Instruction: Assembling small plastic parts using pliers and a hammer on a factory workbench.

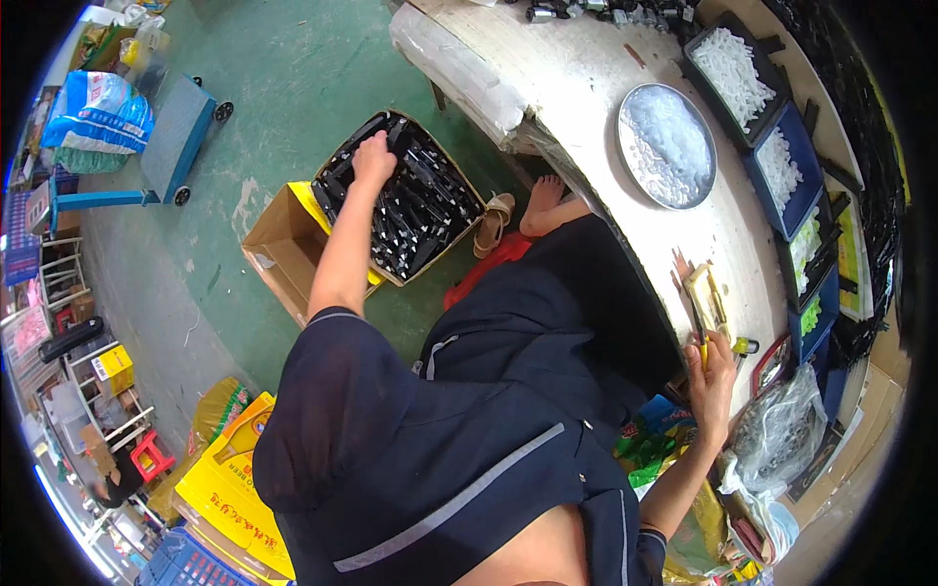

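Observation:
My left hand (374,162) reaches into a cardboard box (455,166) on the floor, its fingers curled down among black plastic parts (420,200) with small shiny and white bits. What the fingertips grip is hidden. On the worktable, my right hand (712,383) is closed around a slim tool with a yellow handle (703,354). The tool's dark tip lies along a yellowish, block-like piece (718,299). Beside that hand is a short yellow-green and black object (746,346), perhaps another handle.
A round metal tray (624,156) of clear small pieces stands on the table (576,68). Bins (782,213) of white and green parts line its far right side. An open carton (278,249) adjoins the black parts' box. A blue trolley (181,132) stands at the left.

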